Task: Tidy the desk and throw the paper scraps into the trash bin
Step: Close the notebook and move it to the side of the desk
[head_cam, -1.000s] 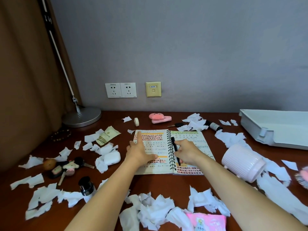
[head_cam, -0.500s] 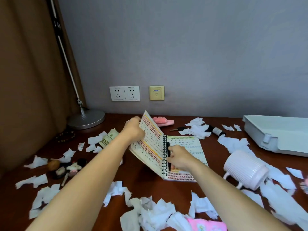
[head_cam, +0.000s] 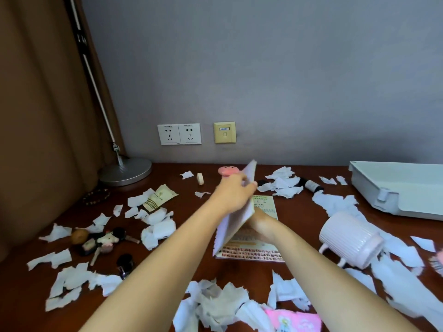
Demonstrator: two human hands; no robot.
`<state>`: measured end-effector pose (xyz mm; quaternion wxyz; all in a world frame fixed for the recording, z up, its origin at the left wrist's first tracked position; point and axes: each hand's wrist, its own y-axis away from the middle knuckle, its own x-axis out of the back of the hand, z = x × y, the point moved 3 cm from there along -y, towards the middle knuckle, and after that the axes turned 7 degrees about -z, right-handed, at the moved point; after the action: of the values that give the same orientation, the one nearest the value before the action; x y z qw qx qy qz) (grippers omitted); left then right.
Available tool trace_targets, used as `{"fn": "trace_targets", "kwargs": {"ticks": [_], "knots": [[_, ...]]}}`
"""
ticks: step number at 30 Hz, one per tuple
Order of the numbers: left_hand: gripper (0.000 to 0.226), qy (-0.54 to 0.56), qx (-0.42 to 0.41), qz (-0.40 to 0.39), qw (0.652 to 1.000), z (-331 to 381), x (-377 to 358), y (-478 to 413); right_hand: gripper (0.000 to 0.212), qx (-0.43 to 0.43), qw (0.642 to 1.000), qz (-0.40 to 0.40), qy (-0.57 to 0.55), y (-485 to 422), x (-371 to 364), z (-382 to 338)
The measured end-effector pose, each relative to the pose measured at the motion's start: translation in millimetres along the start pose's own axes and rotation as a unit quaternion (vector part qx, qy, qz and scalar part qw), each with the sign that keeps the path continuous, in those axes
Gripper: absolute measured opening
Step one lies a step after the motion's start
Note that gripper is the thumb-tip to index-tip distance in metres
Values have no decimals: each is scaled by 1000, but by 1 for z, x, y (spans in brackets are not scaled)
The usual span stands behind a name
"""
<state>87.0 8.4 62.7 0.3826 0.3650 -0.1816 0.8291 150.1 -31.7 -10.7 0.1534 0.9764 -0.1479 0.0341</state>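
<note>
A spiral notebook [head_cam: 263, 251] lies at the desk's middle, its right page flat and covered in coloured writing. My left hand [head_cam: 233, 192] grips the top edge of the left half [head_cam: 236, 221], which stands nearly upright over the spine. My right hand [head_cam: 262, 224] rests on the right page behind that raised half, its fingers hidden. Torn white paper scraps [head_cam: 215, 305] lie all over the desk, with more scraps [head_cam: 282, 183] at the back. A small white ribbed trash bin [head_cam: 350, 238] lies on its side right of the notebook.
A grey tray [head_cam: 402, 190] stands at the back right and a lamp base [head_cam: 125, 171] at the back left. A pink toy [head_cam: 226, 170], tape roll [head_cam: 200, 178], sachet [head_cam: 159, 197], keys with a figurine [head_cam: 100, 243], black jar [head_cam: 124, 262] and pink packet [head_cam: 294, 319] are scattered about.
My left hand has lifted the notebook's left half off the desk and swung it rightward, from flat to nearly upright. My right hand stayed at the spine and is now partly covered.
</note>
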Motion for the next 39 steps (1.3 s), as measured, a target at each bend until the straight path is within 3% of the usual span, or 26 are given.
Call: {"fn": "trace_targets", "kwargs": {"ticks": [3, 7, 9, 14, 16, 19, 22, 26, 29, 33, 39], "knots": [[47, -80, 8, -45, 996, 4, -31, -3, 40, 16, 987, 53, -148, 6, 30, 10], [35, -156, 12, -114, 981, -5, -56, -3, 67, 15, 986, 56, -157, 6, 72, 29], [32, -184, 0, -132, 974, -13, -63, -3, 66, 6, 992, 62, -105, 5, 74, 28], [59, -228, -46, -171, 958, -37, -69, 2, 59, 9, 987, 80, 142, 10, 68, 23], [61, -248, -63, -171, 952, -47, -73, 8, 60, 14, 965, 88, 249, 13, 65, 28], [60, -299, -73, -153, 939, -57, -81, 19, 54, 16, 903, 82, 422, 9, 62, 40], [61, -315, -52, -158, 934, -59, -84, 21, 53, 6, 868, 76, 491, 6, 60, 47], [79, -274, 84, -147, 947, -65, -71, 10, 54, -19, 851, 65, 521, 4, 62, 50], [97, -184, 178, -109, 960, -73, -59, 2, 54, -23, 846, 66, 529, 2, 62, 51], [110, -68, 172, -107, 977, -80, -58, -8, 56, -25, 846, 70, 528, 3, 61, 51], [98, 71, 149, -39, 986, -75, -49, -4, 67, -32, 848, 73, 525, 7, 59, 49]]}}
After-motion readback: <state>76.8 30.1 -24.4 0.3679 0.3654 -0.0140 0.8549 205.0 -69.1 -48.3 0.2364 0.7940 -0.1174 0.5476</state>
